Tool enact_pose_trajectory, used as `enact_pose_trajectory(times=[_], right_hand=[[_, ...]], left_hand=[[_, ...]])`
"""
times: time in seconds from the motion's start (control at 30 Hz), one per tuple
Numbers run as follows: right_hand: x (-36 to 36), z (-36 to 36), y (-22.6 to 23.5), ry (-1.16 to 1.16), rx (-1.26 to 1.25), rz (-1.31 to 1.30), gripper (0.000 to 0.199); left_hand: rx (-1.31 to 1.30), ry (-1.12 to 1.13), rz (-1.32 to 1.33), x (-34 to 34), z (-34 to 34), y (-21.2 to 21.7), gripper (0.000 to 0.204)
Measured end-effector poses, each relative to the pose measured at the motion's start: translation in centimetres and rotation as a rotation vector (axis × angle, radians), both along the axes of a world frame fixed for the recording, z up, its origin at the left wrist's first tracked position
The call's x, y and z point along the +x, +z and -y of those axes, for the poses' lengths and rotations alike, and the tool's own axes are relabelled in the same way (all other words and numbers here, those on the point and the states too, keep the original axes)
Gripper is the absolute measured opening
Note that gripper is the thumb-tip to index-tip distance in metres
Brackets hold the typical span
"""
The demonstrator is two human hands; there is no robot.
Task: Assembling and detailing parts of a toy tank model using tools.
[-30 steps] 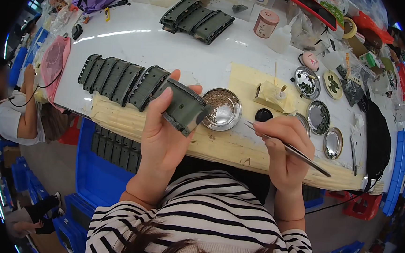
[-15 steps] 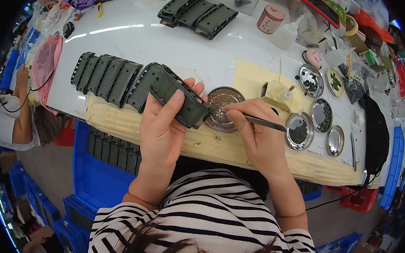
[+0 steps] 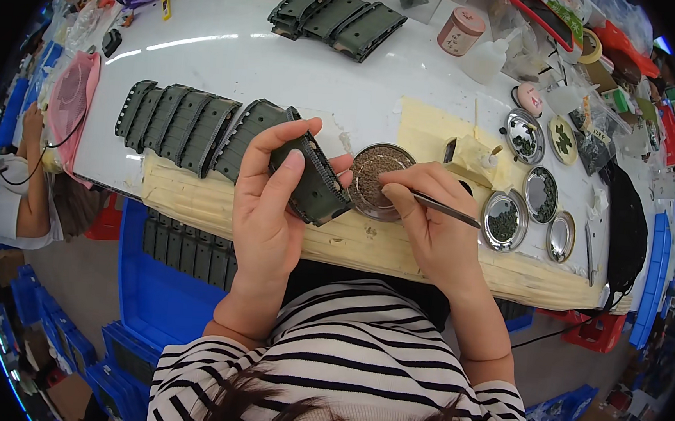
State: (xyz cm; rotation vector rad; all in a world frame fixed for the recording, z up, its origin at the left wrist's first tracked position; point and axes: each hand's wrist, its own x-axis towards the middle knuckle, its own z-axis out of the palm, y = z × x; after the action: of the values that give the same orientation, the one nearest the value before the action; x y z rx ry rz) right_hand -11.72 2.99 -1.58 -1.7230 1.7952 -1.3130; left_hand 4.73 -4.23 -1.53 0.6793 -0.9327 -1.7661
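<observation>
While left hand (image 3: 271, 206) is gripping the stiff, light green plastic part (image 3: 314, 179) by its edges, right hand (image 3: 430, 225) is pinching tweezers (image 3: 448, 211)

Olive-green ribbed part (image 3: 314, 181); silver dish (image 3: 375, 180) of brown grains; white bench (image 3: 285, 66) (cream tape along front edge); black-and-white striped shirt (image 3: 342, 367); blue crates (image 3: 159, 292).

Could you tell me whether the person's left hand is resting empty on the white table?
No, the left hand is raised above the table edge, gripping a dark green ridged part beside the round metal dish.
</observation>
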Motion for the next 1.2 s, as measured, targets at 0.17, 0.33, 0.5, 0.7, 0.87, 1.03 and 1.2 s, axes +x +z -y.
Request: enact_pose_trajectory(times=[0.17,0.33,0.5,0.7,0.87,1.03,1.2], right_hand=[[0.0,0.2,-0.3,0.015,-0.015,-0.005,0.011],[-0.1,0.3,-0.6,0.032,-0.048,-0.023,0.010],[-0.8,-0.6,1.3,0.051,-0.124,0.181,0.010],[-1.4,-1.5,2.7,0.150,-0.183,0.423,0.020],[-2.3,-2.0,2.2,0.167,-0.173,0.384,0.021],[-2.7,-2.6,2.1,0.123,-0.212,0.350,0.021],[-2.2,-4.0,3.0,0.098,-0.258,0.190,0.018]], left_hand=[[0.026,0.015,-0.027,-0.2,-0.1,-0.2,0.021],[0.008,-0.001,-0.012,-0.2,-0.1,-0.5,0.021],[-0.009,-0.051,0.026,-0.3,-0.4,-0.3,0.021],[0.267,-0.495,-0.063,-1.6,-2.1,1.0,0.027],[0.359,-0.719,-0.266,-2.1,-2.4,0.0,0.032],[0.283,-0.648,-0.220,-2.8,-2.8,-0.2,0.029],[0.150,-0.448,-0.135,-4.1,-3.8,0.2,0.024]])
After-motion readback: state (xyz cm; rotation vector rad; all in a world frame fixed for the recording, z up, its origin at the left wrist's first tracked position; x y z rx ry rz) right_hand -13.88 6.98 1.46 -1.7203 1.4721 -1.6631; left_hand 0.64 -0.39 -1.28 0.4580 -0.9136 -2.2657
